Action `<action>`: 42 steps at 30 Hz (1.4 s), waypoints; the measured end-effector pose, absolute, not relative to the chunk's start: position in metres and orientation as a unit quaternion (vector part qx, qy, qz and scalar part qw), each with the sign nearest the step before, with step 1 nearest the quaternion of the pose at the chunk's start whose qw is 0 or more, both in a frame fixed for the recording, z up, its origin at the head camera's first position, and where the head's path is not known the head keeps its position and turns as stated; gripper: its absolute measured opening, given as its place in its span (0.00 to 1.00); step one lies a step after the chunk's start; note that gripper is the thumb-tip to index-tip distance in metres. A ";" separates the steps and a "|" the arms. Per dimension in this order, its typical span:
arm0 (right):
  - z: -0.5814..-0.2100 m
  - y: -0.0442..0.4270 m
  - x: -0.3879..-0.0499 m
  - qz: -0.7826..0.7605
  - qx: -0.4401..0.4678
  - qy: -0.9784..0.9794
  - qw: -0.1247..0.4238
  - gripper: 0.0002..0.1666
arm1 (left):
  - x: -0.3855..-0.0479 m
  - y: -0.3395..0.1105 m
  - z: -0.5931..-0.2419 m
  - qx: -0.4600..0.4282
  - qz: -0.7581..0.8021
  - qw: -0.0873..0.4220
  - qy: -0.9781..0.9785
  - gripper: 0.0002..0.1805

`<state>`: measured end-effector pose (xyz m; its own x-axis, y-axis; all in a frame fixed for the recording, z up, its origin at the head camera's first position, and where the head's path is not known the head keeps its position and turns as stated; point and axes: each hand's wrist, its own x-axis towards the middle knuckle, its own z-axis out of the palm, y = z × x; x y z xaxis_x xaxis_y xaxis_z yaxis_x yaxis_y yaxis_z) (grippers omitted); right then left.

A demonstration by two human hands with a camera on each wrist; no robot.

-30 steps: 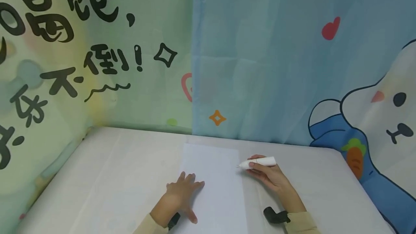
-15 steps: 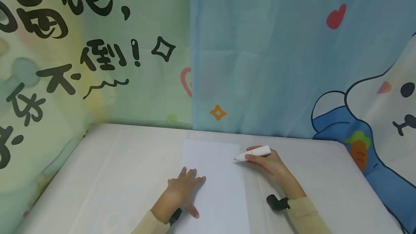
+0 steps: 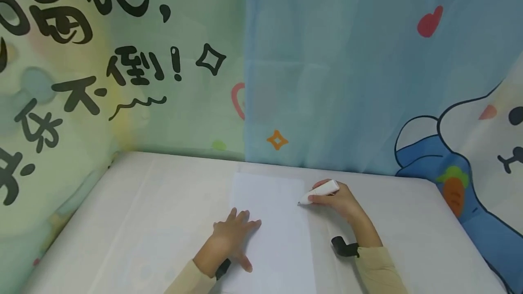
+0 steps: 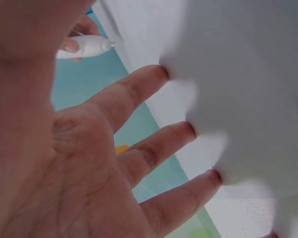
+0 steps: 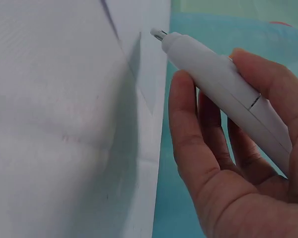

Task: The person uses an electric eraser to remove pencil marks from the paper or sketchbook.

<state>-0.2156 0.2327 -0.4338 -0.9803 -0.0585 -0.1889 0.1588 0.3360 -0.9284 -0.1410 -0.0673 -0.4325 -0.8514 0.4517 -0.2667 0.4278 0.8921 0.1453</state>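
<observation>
A sheet of white paper [image 3: 278, 239] lies on the white table. My left hand [image 3: 234, 236] is spread on its left part, and in the left wrist view the fingertips [image 4: 188, 130] touch the paper. My right hand [image 3: 342, 202] holds a thick white pen-shaped tool [image 3: 324, 189] between thumb and fingers. In the right wrist view, this white tool [image 5: 213, 74] ends in a small metal tip pointing away from the palm. The tip is by the paper's right edge, with a visible gap above the surface; the tool's exact kind is unclear.
The white-covered table [image 3: 163, 212] spreads on both sides of the paper. Behind it hang a green cloth with dark lettering and a blue cloth [image 3: 327, 80] with a cartoon animal. Black camera mounts [image 3: 344, 246] sit at both wrists.
The right hand has tilted the white tool more steeply, its tip shifting slightly left and down beside the paper's edge. The left hand stays spread on the paper. The head view has shifted a little.
</observation>
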 end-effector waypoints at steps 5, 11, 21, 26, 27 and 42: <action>-0.444 0.231 -0.205 -0.605 0.054 0.790 0.087 0.26 | -0.135 -0.065 -0.434 0.233 0.043 0.163 0.958 0.60; -0.442 0.232 -0.213 -0.717 0.088 0.685 0.095 0.21 | -0.137 -0.066 -0.429 0.227 0.043 0.152 0.961 0.60; -0.434 0.229 -0.224 -0.739 0.096 0.659 0.103 0.22 | -0.140 -0.070 -0.424 0.221 0.040 0.149 0.963 0.60; -0.436 0.230 -0.223 -0.736 0.100 0.659 0.118 0.21 | -0.139 -0.069 -0.428 0.220 0.043 0.157 0.962 0.60; -0.437 0.230 -0.223 -0.736 0.102 0.659 0.121 0.21 | -0.139 -0.069 -0.429 0.218 0.042 0.159 0.962 0.60; -0.440 0.229 -0.223 -0.729 0.103 0.663 0.131 0.20 | -0.137 -0.070 -0.432 0.215 0.034 0.176 0.960 0.60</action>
<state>-0.2229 0.2295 -0.4395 -0.9445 -0.0550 -0.3239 0.3277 -0.0854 -0.9409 -0.1374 -0.0699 -0.4323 -0.8462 0.4241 -0.3226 0.4000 0.9056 0.1414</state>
